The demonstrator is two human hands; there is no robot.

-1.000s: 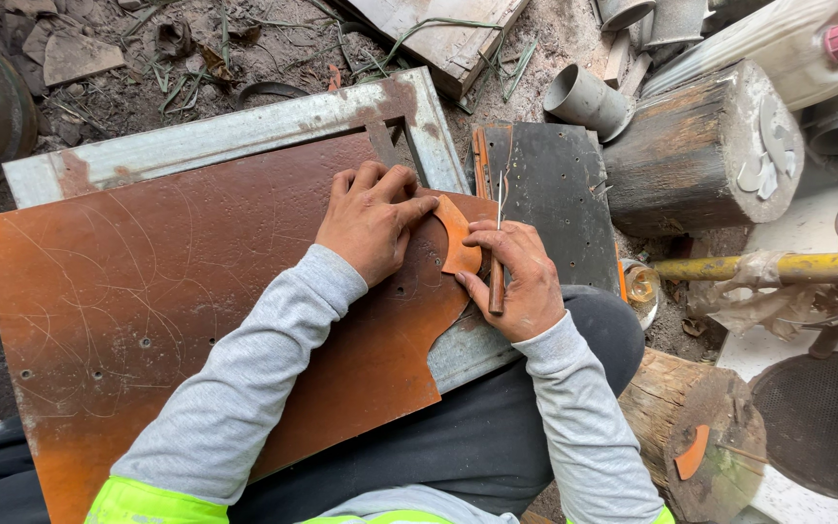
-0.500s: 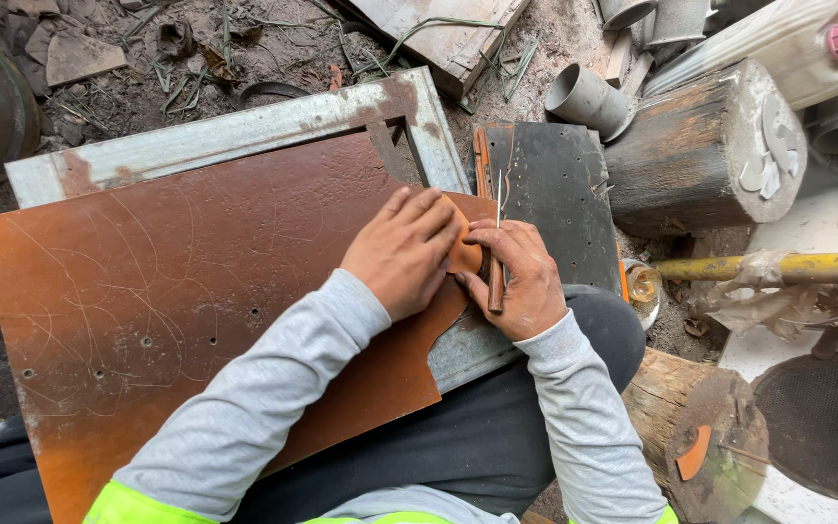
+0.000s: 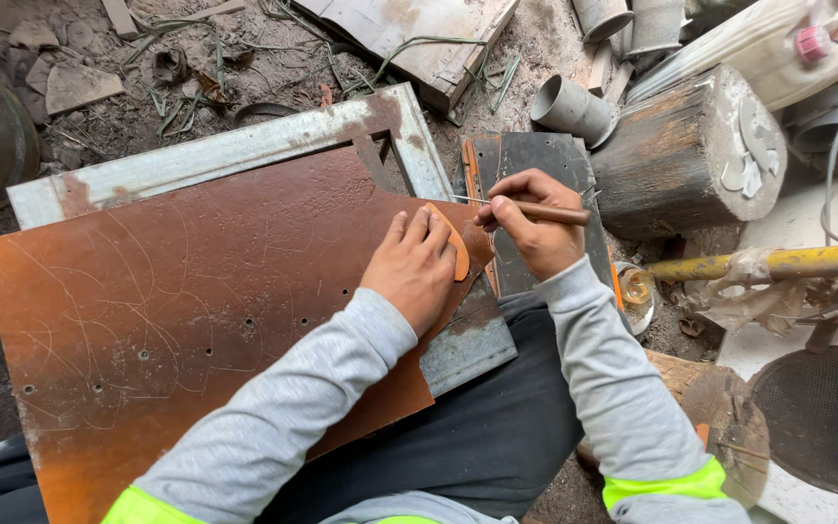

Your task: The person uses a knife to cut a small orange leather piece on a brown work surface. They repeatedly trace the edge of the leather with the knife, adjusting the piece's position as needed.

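A large rusty brown metal sheet lies across my lap and over a grey metal frame. My left hand presses flat on a small orange curved template at the sheet's right edge. My right hand grips a thin scribing tool with a wooden handle; its metal tip points left, just above the template. Faint scratched curves mark the sheet's surface.
A dark metal plate lies under my right hand. A wooden log block stands to the right, grey pipe sections behind it. A yellow rod runs rightward. Rubble and scrap cover the ground at the top.
My left hand slid right and down over the orange template, covering most of it. My right hand turned the tool from upright to nearly level, its tip now above the template.
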